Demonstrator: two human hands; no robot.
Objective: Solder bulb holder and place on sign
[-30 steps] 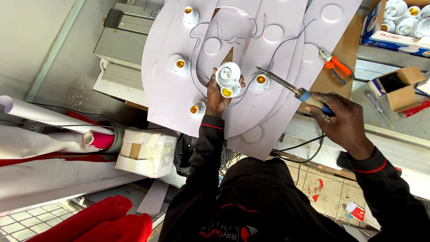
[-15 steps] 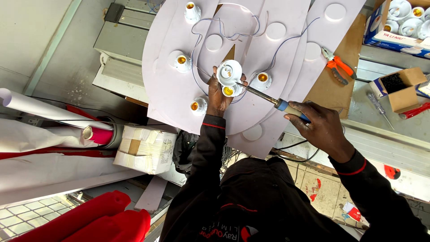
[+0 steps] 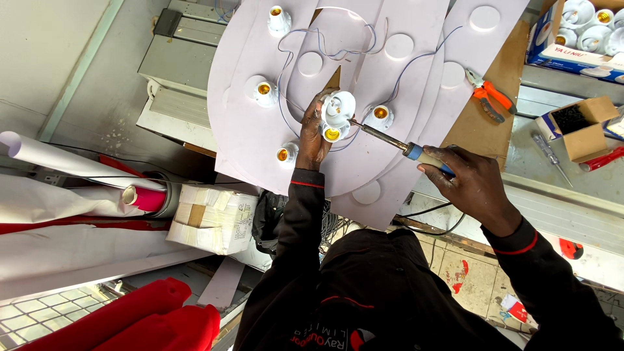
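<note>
My left hand (image 3: pixel 314 140) grips a white lamp socket (image 3: pixel 338 109) over a white cut-out board (image 3: pixel 260 123) that carries several brass-centred sockets joined by thin wires. In my right hand (image 3: pixel 473 185) is a soldering iron (image 3: pixel 396 143) with a blue and cream handle. Its metal tip reaches left to the socket my left hand holds. Another socket (image 3: pixel 379 116) sits just right of the tip.
Orange-handled pliers (image 3: pixel 486 94) lie on a brown board at the right. A screwdriver (image 3: pixel 546 149), a small cardboard box (image 3: pixel 578 133) and a box of white sockets (image 3: pixel 585 32) sit at the far right. Rolled sheets (image 3: pixel 78 169) and a taped white packet (image 3: pixel 211 218) lie at left.
My right hand has brought the soldering iron leftward until its tip meets the socket held in my left hand. The left hand has stayed on that socket.
</note>
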